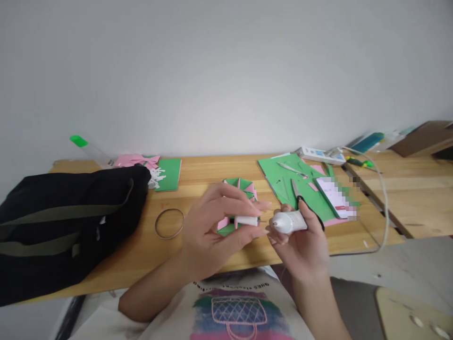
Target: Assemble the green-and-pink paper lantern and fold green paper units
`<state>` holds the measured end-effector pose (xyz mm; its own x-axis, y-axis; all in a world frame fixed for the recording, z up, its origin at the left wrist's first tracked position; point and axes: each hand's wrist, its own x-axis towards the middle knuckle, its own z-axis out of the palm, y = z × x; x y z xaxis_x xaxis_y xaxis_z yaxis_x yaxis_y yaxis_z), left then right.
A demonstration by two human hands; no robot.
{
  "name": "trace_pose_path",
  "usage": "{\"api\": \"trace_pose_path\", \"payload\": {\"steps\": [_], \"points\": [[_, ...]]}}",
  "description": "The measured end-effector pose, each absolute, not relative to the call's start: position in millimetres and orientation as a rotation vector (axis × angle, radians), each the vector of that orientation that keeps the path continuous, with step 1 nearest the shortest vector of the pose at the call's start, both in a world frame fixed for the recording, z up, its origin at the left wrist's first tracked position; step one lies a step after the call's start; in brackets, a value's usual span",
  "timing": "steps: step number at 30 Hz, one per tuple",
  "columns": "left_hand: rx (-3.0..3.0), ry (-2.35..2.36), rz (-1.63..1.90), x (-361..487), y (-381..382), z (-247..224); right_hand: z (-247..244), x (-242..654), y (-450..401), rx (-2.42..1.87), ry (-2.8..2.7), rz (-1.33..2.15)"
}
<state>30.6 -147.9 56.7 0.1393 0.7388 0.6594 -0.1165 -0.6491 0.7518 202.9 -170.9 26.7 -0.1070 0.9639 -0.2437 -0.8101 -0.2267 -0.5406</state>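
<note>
Between the thumb and fingers of my left hand [221, 226] is a small white cap [247, 220] with a thin pin sticking out to the right. My right hand [304, 241] is wrapped round a white glue bottle [290, 222], its nozzle pointing left and toward the camera. The cap and the nozzle are apart. Behind my left hand, on the wooden table [201, 177], lies a round folded-paper piece [239, 183] in green and pink, partly hidden by my fingers.
A black bag [71, 222] covers the table's left side, near a metal ring [169, 223]. Scissors [296, 191] and a phone [331, 197] lie on green sheets [272, 167] at right. Behind them are a power strip [320, 155] and a looping cable [385, 208].
</note>
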Motion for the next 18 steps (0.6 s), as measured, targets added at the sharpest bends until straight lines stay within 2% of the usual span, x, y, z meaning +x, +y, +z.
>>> {"api": "trace_pose_path", "payload": {"steps": [7, 18], "points": [[1.700, 0.522, 1.450, 34.9, -151.7, 62.3, 29.0, 202.2, -173.1, -0.625, -0.329, 1.675], [1.759, 0.577, 1.450, 36.7, -150.2, 60.4, 29.0, 203.6, -171.5, -0.637, -0.287, 1.657]]}}
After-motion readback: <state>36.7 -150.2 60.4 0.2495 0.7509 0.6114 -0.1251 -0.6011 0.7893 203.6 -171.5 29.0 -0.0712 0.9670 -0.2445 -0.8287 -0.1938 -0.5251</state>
